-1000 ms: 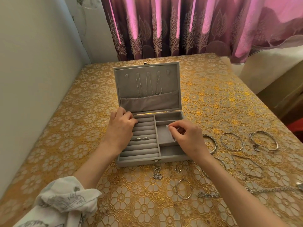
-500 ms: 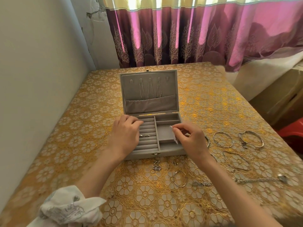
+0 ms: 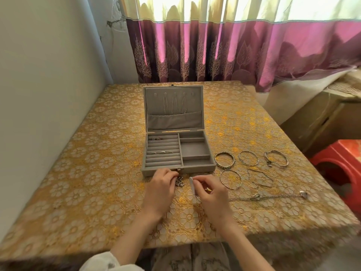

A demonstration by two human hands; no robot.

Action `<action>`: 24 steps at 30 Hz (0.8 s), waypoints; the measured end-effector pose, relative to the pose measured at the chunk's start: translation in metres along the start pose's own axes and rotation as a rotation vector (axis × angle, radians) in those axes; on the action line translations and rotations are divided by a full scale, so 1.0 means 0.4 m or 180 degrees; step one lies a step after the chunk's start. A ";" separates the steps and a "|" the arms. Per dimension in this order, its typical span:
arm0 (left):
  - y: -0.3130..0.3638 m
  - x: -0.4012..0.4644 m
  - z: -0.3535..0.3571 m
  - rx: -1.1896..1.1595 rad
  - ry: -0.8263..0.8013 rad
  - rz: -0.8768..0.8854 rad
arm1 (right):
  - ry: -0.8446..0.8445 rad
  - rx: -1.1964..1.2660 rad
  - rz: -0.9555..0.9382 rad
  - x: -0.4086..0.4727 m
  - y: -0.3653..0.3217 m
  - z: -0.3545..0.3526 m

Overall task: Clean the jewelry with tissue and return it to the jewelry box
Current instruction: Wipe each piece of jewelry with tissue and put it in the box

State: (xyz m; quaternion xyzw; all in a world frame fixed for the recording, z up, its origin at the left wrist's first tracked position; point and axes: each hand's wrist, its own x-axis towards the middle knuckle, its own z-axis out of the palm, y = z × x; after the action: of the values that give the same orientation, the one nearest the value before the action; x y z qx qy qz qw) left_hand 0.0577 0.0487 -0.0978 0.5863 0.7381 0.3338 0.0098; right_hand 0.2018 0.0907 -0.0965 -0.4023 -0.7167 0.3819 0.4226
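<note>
Head cam: my left hand (image 3: 159, 189) is on the desk (image 3: 82, 192), just in front of the grey jewelry box (image 3: 178, 153). Its fingers are curled and pinch a small dark jewelry bit (image 3: 179, 181), prob. earrings, can't tell for sure. That bit lies on the cloth at my fingertips, right by the box's front clasp.

My right hand (image 3: 212, 194) is just beside the left one, a bit nearer to me. Thumb & fingers are bent and pinch a small white tissue (image 3: 192, 185), which sticks up on the left side of this hand. Something small & gold shows under the fingers, too blurry to tell what.

The box is past both hands, lid up, standing open. Thin chains (image 3: 174, 103) hang inside the lid. Some rings (image 3: 162, 152) sit in the roll slots on the left part, a few more in the top slot.

To the right of my right hand lie silver bangles (image 3: 224, 160) in a row, w/ one more (image 3: 230, 179) closer to the hand. A long chain (image 3: 273, 196) lies on the desk right of that hand, further off.

Far right, past the desk edge, there's a red stool (image 3: 340, 169). Purple curtain (image 3: 214, 49) hangs behind the desk.
</note>
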 end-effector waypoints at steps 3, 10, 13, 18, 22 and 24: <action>-0.001 0.000 0.001 0.0114 -0.0068 0.0077 | 0.0145 -0.0123 -0.0051 -0.007 0.010 0.011; -0.002 -0.002 -0.005 0.0089 -0.0056 0.0210 | 0.0094 -0.0296 -0.0023 -0.008 0.020 0.012; -0.002 -0.001 -0.012 0.0067 -0.0091 0.0198 | 0.0103 -0.0344 -0.0032 -0.008 0.021 0.013; -0.003 0.001 -0.038 -0.0099 -0.0239 0.0097 | 0.0052 -0.0340 0.0001 -0.008 0.023 0.011; -0.003 -0.020 -0.079 -0.1017 -0.0243 -0.0590 | -0.0015 -0.0349 -0.0011 -0.008 0.023 0.009; 0.004 -0.034 -0.100 -0.1553 -0.0280 -0.0939 | -0.0026 -0.0335 -0.0009 -0.009 0.022 0.009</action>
State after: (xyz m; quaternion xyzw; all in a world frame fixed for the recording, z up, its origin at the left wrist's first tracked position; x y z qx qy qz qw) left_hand 0.0469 0.0180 -0.0712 0.4668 0.7122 0.4707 0.2310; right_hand 0.2019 0.0902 -0.1064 -0.4215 -0.7381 0.3447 0.3984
